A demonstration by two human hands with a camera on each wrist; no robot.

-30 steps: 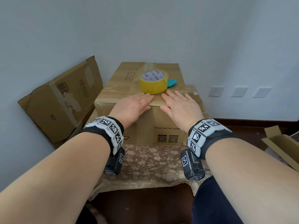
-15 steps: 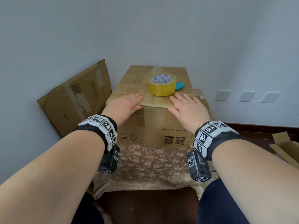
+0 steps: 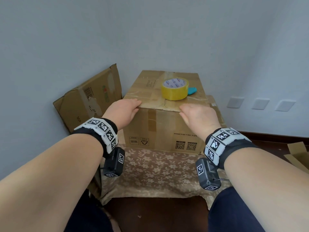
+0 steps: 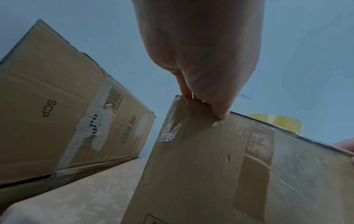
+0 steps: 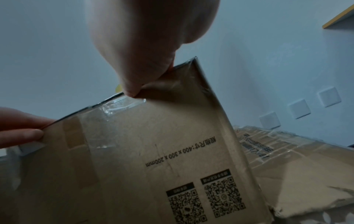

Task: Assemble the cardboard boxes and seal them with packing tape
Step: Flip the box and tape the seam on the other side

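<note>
A closed cardboard box (image 3: 167, 129) stands on a cloth-covered table, with clear tape over its top seam and along the near top edge. On its top sit a yellow tape roll (image 3: 174, 88) and, behind it, a teal cutter (image 3: 192, 90). My left hand (image 3: 125, 109) presses the near top edge by the left corner. Its fingers lie on the top, and the thumb (image 4: 220, 112) presses the front face. Near the right corner my right hand (image 3: 197, 114) presses the same edge, thumb (image 5: 132, 91) on the front face. Neither hand holds anything.
A flattened carton (image 3: 90, 97) leans against the left wall. More flat cardboard (image 3: 215, 106) lies behind the box on the right, and an open carton (image 3: 297, 156) sits at the right edge. The floral cloth (image 3: 158, 169) covers the table in front. Wall sockets (image 3: 260, 103) are on the right.
Both hands have slid apart along the box's near top edge, the left toward the left corner and the right toward the right corner. The tape roll has stayed put.
</note>
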